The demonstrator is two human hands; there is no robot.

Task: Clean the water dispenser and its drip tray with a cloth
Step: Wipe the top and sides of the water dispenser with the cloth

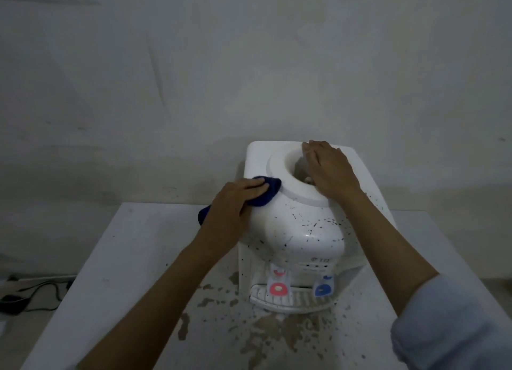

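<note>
A white tabletop water dispenser [299, 225] stands on a white table [130, 272], its front and top speckled with dark spots. My left hand [232, 209] presses a dark blue cloth [267, 192] against the dispenser's upper left side. My right hand [329, 167] lies flat, fingers together, over the round bottle opening [291, 161] on top. At the bottom front sits the ribbed white drip tray [291, 300], below a red tap [278, 288] and a blue tap [323, 288].
Brownish stains and dark specks cover the table in front of the dispenser [277, 333]. A stained grey wall [194, 78] rises close behind. On the floor to the left lie black cables and an adapter [16, 300].
</note>
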